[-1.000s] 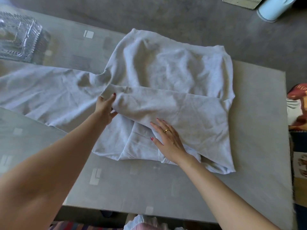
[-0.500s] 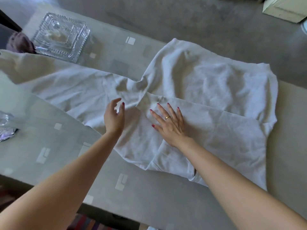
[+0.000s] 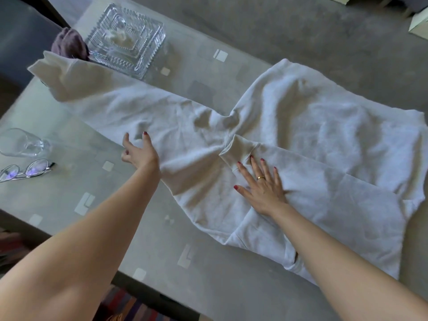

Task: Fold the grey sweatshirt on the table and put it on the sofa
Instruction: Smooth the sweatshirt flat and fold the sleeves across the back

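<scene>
The pale grey sweatshirt (image 3: 312, 126) lies on the table (image 3: 203, 70), its body at the right. One sleeve is folded across the body, its cuff (image 3: 238, 151) pointing left. The other sleeve (image 3: 111, 103) stretches far left, its cuff (image 3: 51, 68) at the table's far left edge. My right hand (image 3: 261, 184) lies flat, fingers spread, on the folded sleeve just below its cuff. My left hand (image 3: 139, 151) is over the near edge of the stretched sleeve, fingers apart and curled, holding nothing that I can see.
A cut-glass box (image 3: 125, 47) stands at the back left, a mauve cloth (image 3: 69, 45) beside it. A drinking glass (image 3: 20, 142) and spectacles (image 3: 23, 170) lie at the left edge. Grey floor lies beyond the table, with a dark seat (image 3: 20, 38) at far left.
My left hand let go of the folded sleeve's cuff and moved left onto the stretched sleeve. My right hand slid up toward the cuff. My view turned left.
</scene>
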